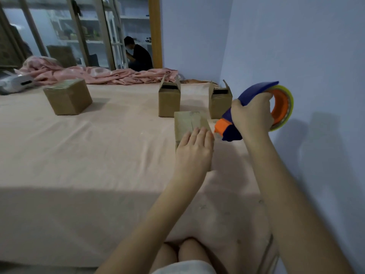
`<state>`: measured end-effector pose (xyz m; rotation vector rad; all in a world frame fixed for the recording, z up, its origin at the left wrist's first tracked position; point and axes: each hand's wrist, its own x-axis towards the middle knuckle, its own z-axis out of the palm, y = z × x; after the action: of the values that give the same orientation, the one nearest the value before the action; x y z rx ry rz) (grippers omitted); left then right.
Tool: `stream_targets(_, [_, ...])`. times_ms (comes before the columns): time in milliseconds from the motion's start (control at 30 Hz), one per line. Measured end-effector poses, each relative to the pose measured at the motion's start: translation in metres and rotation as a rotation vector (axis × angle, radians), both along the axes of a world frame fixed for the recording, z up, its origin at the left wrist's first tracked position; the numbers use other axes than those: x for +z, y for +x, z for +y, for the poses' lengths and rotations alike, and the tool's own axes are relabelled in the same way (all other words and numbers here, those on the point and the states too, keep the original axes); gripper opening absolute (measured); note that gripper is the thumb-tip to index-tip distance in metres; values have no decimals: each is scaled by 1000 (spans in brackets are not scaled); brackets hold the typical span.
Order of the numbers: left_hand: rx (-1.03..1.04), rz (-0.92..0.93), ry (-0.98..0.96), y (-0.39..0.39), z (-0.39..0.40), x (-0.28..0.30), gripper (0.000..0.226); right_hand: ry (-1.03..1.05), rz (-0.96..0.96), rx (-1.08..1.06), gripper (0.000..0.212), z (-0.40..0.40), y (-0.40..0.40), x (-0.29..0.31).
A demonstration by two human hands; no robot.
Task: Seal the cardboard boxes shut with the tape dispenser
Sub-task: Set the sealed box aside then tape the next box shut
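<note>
Left hand (194, 149): fingers straight, flat on closed brown cardboard box (188, 121). Right hand (252, 113): just beside box, gripping blue-and-orange plastic tape dispenser (260, 107).

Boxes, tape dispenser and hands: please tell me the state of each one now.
Near box: flaps closed, left hand flat on top.
Left box: closed.
Middle box: flaps up, open.
Right box: flaps up, open.
Tape dispenser: lifted, gripped by right hand.
</note>
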<state>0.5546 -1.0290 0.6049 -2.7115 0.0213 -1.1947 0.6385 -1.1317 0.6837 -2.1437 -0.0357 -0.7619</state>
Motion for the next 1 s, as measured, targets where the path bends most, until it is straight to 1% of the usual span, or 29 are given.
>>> stream_targets(167, [2,-9,17,1,-3,2,35,330,138,67,36,-16,8,0])
stream_targets(233, [5,-11,19,1,-3,2,34,428,162,85,33,-20,9,-1])
stream_targets(267, [5,-16,19,1,-4,2,33,466,163,95,29,-22,10,-2])
stream_targets(333, [-3,-30,27,2,-6,2,30,504,143,108,20,-24,9,0])
stream_targets(400, [-13,-42,30,3,-7,2,29,503,120,110,19,-24,8,4])
stream_targets(500, [-20,-39,18,2,-8,2,29,571,103,118,23,-21,5,6])
stream_targets(533, [-18,-40,16,1,-8,2,30,607,102,122,22,-20,-2,9])
stream_targets(567, [-14,-42,18,1,-8,1,30,631,108,150,16,-23,-1,9])
stream_targets(600, [-10,-42,19,0,-8,1,31,628,137,191,5,-21,-6,13])
stream_targets(667, [-12,-52,11,-1,-7,1,30,547,152,271,32,-17,-12,13])
stream_targets(700, [-18,-61,7,-1,-7,1,29,543,118,214,34,-16,-9,13])
stream_targets(733, [-20,-69,6,-1,-7,1,29,555,59,116,30,-16,-9,14])
stream_targets(800, [-14,-74,12,-2,-7,-1,30,503,-35,-19,16,-17,-4,15])
stream_targets(833, [-11,-76,18,-2,-7,-3,31,404,-57,-47,17,-17,1,15])
stream_targets(900, [-1,-77,16,-3,-8,-4,32,210,-104,-56,39,-15,2,20])
stream_targets(933, [0,-72,3,-2,-7,-3,32,127,-132,-56,44,-13,1,21])
stream_targets(1000, [-10,-69,-20,-2,-5,-1,32,1,-145,-50,46,-9,0,20])
